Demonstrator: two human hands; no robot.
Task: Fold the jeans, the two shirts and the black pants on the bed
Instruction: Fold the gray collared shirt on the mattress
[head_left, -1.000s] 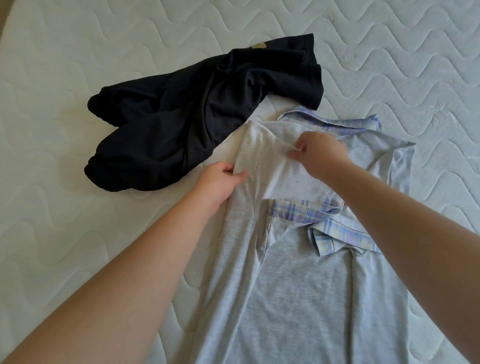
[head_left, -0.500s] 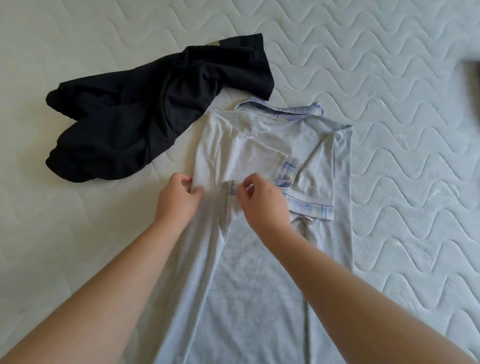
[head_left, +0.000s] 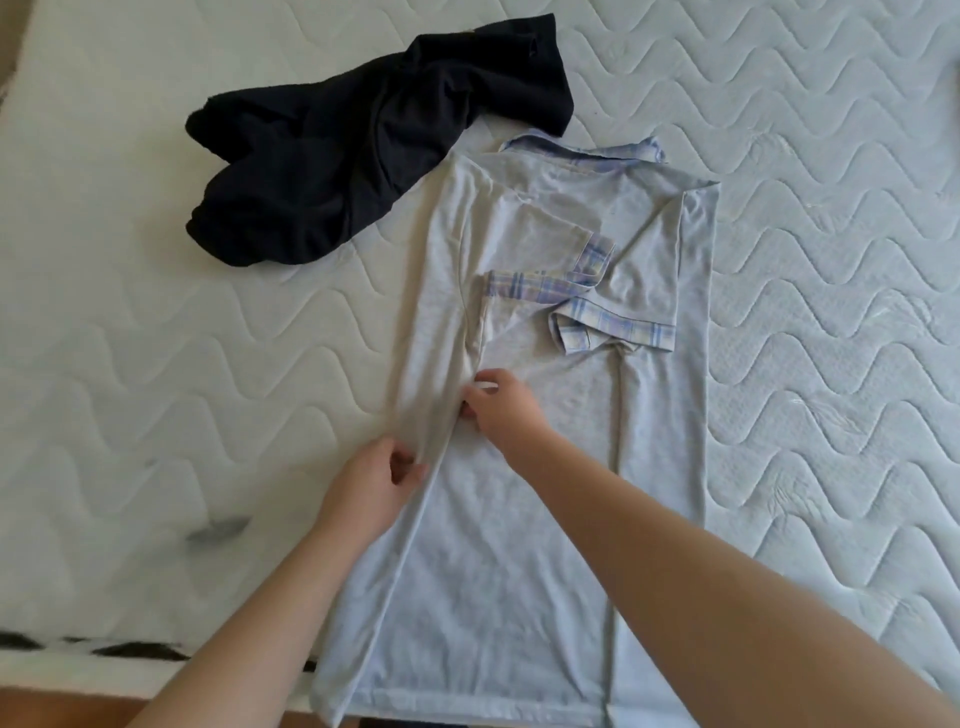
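The grey shirt (head_left: 545, 467) lies flat and lengthwise on the mattress (head_left: 156, 338), hem at the near edge, collar pointing toward the far edge — both side panels are folded in over the body, and the two short sleeves with their blue plaid cuffs lie crossed over the chest. Your left hand (head_left: 369, 488) pinches the inner edge of the left folded panel between thumb and curled fingers, about halfway along the shirt. Your right hand (head_left: 501, 405) is just beyond it on that same edge, fingers curled and pinching the cloth. The two hands sit close together, not touching. Off the shirt's far left shoulder, the black pants (head_left: 363, 145) lie in a crumpled heap toward the far edge of the mattress, one end touching the shirt near the collar. A small dark smudge (head_left: 215, 530) marks the quilted mattress near your left forearm, toward the near edge.
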